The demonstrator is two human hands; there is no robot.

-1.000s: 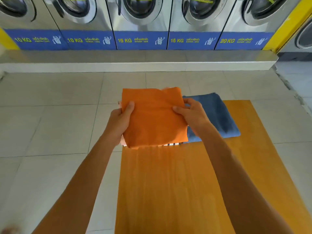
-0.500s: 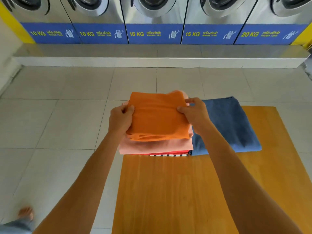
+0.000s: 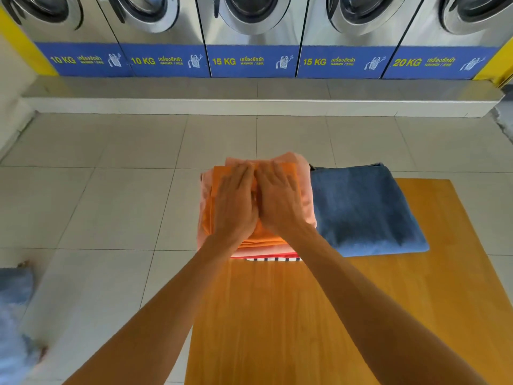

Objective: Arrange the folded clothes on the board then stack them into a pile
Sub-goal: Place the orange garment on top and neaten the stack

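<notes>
A pile of folded clothes stands at the far left end of the wooden board [image 3: 291,315]. An orange cloth [image 3: 215,201] lies on top, over a peach one [image 3: 305,201], with a red and a striped piece [image 3: 273,258] at the bottom. My left hand [image 3: 234,202] and my right hand [image 3: 279,200] lie flat, palms down and side by side, on the orange cloth. Neither hand grips anything. A folded blue garment [image 3: 361,212] lies on the board just right of the pile.
Tiled floor [image 3: 111,207] surrounds the board. A row of steel washing machines [image 3: 249,23] on a raised step [image 3: 249,90] runs along the back. A blurred blue cloth and a foot [image 3: 16,315] show at the lower left edge.
The orange cloth came down from the air onto the pile. Both hands let go of its edges and now rest flat on top. The view moved closer.
</notes>
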